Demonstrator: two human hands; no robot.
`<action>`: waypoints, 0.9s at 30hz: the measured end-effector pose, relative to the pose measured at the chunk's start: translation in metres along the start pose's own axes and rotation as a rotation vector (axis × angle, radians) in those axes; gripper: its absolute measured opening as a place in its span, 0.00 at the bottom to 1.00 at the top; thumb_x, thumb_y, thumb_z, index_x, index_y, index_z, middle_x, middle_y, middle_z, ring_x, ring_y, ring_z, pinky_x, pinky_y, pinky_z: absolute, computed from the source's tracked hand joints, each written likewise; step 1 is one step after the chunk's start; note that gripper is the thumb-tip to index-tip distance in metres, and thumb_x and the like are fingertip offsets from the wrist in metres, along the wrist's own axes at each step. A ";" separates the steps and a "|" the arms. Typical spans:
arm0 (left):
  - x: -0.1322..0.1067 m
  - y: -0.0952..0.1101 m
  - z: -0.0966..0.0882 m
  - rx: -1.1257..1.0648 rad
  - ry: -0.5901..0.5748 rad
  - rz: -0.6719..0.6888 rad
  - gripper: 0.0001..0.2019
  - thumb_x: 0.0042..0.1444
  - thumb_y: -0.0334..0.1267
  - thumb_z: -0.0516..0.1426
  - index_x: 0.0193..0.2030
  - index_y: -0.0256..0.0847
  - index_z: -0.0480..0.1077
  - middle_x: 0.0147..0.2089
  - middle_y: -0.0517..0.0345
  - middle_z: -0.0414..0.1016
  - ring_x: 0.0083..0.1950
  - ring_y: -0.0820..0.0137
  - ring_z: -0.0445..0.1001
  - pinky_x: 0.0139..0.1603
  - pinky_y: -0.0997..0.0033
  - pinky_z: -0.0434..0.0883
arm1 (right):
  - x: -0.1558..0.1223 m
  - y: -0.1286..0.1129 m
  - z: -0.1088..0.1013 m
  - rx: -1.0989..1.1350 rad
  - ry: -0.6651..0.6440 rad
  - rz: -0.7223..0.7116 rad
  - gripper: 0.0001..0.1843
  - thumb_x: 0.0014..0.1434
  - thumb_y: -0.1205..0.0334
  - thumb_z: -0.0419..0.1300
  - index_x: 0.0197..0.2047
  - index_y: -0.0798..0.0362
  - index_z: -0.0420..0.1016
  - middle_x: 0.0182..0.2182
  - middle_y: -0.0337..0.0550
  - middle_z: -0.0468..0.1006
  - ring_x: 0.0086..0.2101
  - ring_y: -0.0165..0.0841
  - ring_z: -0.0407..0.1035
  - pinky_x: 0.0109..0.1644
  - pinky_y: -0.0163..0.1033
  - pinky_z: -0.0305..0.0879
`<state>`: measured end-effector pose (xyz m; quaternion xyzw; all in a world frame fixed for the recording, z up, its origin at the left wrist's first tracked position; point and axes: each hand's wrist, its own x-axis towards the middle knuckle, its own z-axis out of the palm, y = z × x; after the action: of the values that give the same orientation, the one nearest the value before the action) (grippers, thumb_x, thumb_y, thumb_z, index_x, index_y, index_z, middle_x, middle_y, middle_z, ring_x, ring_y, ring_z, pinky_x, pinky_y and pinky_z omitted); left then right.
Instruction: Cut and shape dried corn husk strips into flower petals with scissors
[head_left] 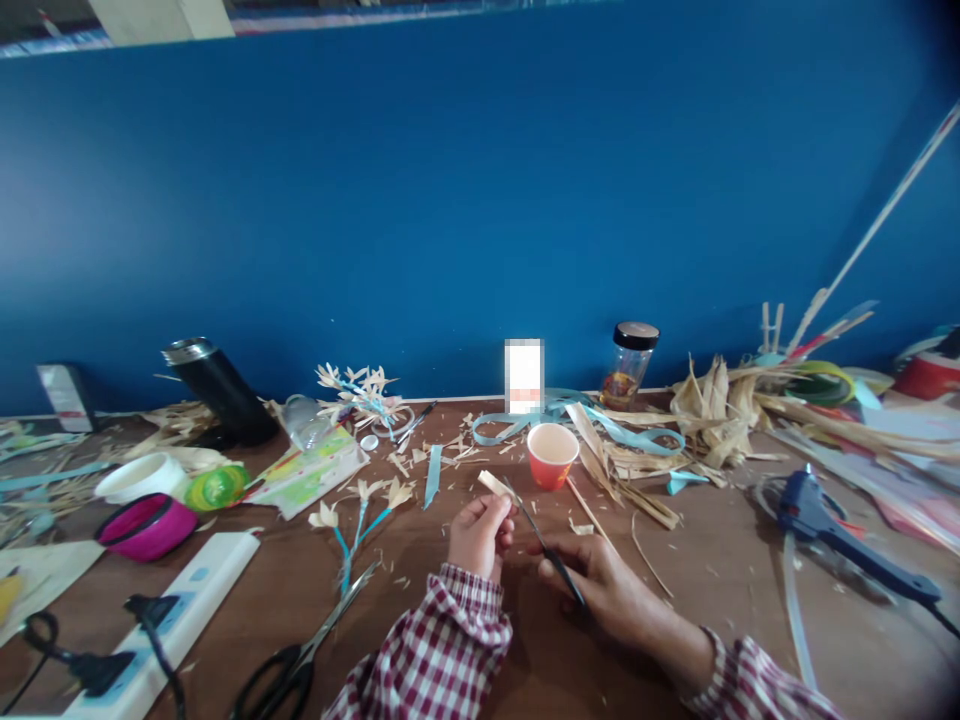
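My left hand (478,535) is closed, pinching a small pale strip of dried leaf (496,485) above the brown table (720,570). My right hand (600,580) grips a pair of small dark scissors (541,535), whose blades point up and left to the strip. Both wrists wear red and white checked sleeves. An orange paper cup (552,455) stands just beyond the hands. Leaf scraps lie scattered around them.
Large black scissors (300,655) and leaf flowers on blue stems (360,510) lie at left. A white power strip (172,620), pink tape roll (146,525) and black flask (217,390) are further left. A blue glue gun (840,535), dried husks (712,410) and a jar (630,365) are right.
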<state>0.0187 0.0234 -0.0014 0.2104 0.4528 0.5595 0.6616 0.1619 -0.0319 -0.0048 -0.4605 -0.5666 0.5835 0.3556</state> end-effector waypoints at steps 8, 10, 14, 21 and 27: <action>0.004 -0.001 -0.004 0.017 -0.022 -0.015 0.15 0.30 0.39 0.69 0.20 0.34 0.70 0.18 0.60 0.70 0.16 0.83 0.61 0.15 0.84 0.56 | -0.001 -0.005 0.000 -0.050 -0.002 -0.021 0.17 0.56 0.49 0.58 0.37 0.56 0.74 0.19 0.32 0.60 0.20 0.23 0.52 0.21 0.29 0.47; 0.005 -0.001 -0.005 0.034 -0.028 -0.023 0.15 0.30 0.40 0.69 0.20 0.33 0.70 0.17 0.61 0.70 0.16 0.83 0.60 0.14 0.84 0.55 | -0.001 -0.007 0.000 -0.081 -0.004 -0.036 0.17 0.57 0.50 0.57 0.35 0.56 0.74 0.19 0.32 0.60 0.20 0.23 0.52 0.21 0.29 0.48; 0.004 0.000 -0.003 0.032 -0.025 -0.013 0.15 0.29 0.40 0.69 0.18 0.33 0.69 0.16 0.61 0.69 0.15 0.83 0.60 0.14 0.84 0.55 | -0.001 -0.007 0.000 -0.125 0.000 -0.056 0.16 0.58 0.51 0.56 0.32 0.57 0.73 0.20 0.33 0.61 0.21 0.23 0.53 0.22 0.28 0.48; 0.001 0.002 0.001 0.028 0.020 -0.024 0.16 0.26 0.40 0.69 0.18 0.34 0.70 0.16 0.61 0.69 0.15 0.83 0.60 0.14 0.84 0.54 | -0.001 -0.005 0.000 -0.090 0.001 -0.033 0.14 0.57 0.52 0.58 0.33 0.57 0.73 0.19 0.32 0.59 0.20 0.23 0.51 0.21 0.28 0.48; 0.004 0.000 -0.003 0.064 -0.032 0.002 0.16 0.29 0.41 0.69 0.19 0.33 0.70 0.16 0.61 0.69 0.15 0.83 0.59 0.14 0.83 0.54 | 0.000 -0.001 -0.001 -0.015 -0.014 -0.004 0.19 0.56 0.50 0.59 0.44 0.57 0.73 0.20 0.32 0.62 0.20 0.22 0.51 0.21 0.28 0.48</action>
<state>0.0161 0.0261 -0.0047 0.2408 0.4596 0.5419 0.6612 0.1632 -0.0314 -0.0038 -0.4581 -0.5743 0.5818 0.3491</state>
